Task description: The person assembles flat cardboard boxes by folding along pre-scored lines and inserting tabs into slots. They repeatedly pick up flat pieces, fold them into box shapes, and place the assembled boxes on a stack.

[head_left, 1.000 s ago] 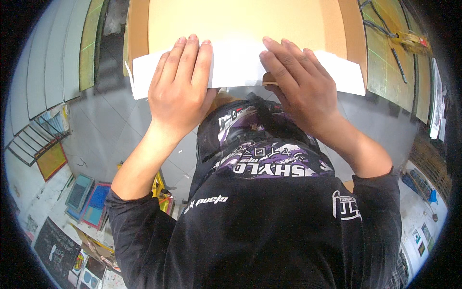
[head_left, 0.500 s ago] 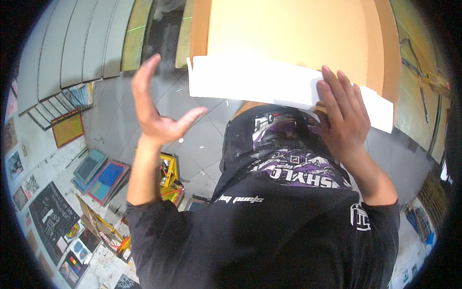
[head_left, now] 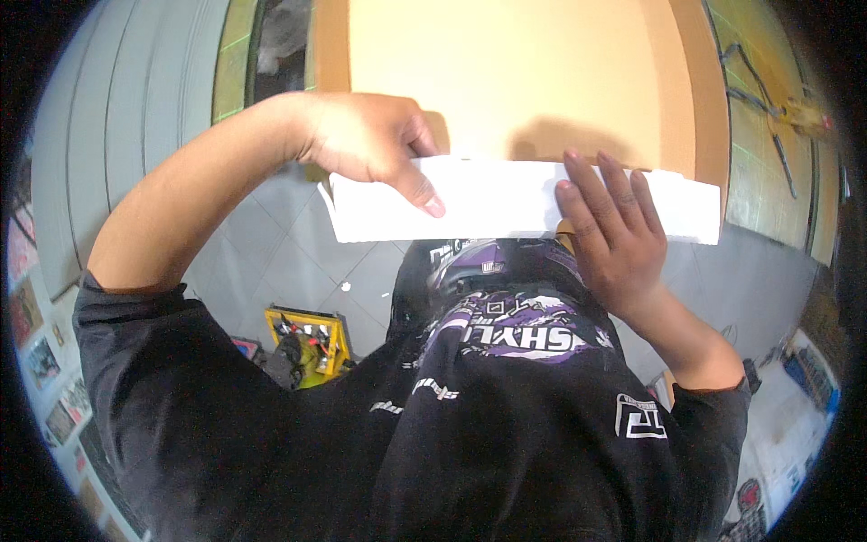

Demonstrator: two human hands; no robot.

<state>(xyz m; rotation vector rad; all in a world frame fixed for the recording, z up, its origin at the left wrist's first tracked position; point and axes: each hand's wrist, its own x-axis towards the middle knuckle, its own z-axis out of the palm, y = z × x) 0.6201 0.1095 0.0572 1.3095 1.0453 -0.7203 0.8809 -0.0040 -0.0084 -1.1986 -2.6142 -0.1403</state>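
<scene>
A wide tan cardboard sheet or tray, with darker brown borders at its sides, lies in front of me. Along its near side a long white cardboard flap stands up, its white face towards me. My left hand pinches the flap's upper edge left of the middle: thumb on the white face, fingers going over behind it. The fingers of my right hand lie stretched out against the flap's right part, and its thumb is mostly hidden.
Grey ridged panels stand on the left. A yellow tray of tools is on the tiled floor below left. Right of the cardboard, a surface carries a dark cable. Pictures line the lower left wall.
My left hand, raised and apart from the cardboard before, has come over and taken hold of the flap's edge. The flap now stands higher. My right hand stays against it.
</scene>
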